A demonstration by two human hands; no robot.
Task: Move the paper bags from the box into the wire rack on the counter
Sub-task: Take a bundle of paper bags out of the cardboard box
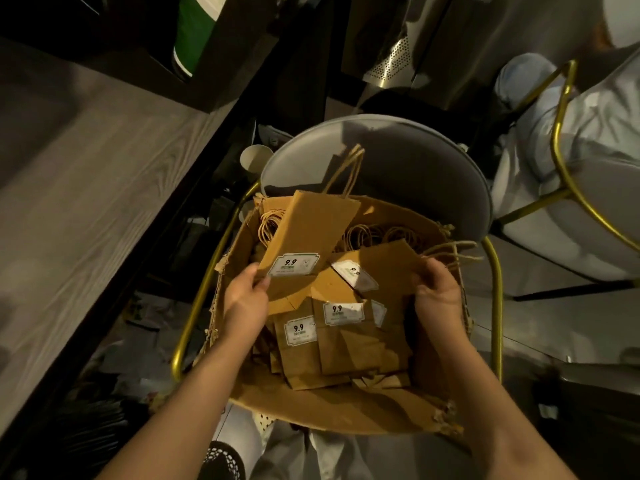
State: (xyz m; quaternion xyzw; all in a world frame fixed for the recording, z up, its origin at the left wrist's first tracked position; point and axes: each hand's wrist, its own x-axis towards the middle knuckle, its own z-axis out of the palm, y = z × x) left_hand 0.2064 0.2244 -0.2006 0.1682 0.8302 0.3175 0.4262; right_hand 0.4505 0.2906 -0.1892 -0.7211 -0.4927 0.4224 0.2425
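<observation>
The left grip (246, 299) pinches the first bag (308, 230) at its lower corner. The right grip (438, 292) clasps the second bag (384, 265). Both bags lie over the pile in the box (329, 410) on a chair (381, 150).

Grey chair (398, 147), paper cup (255, 160) nr it

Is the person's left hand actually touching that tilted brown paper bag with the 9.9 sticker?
Touching. The head view shows the left hand pinching the lower corner of the tilted brown paper bag, beside its white 9.9 sticker.
</observation>
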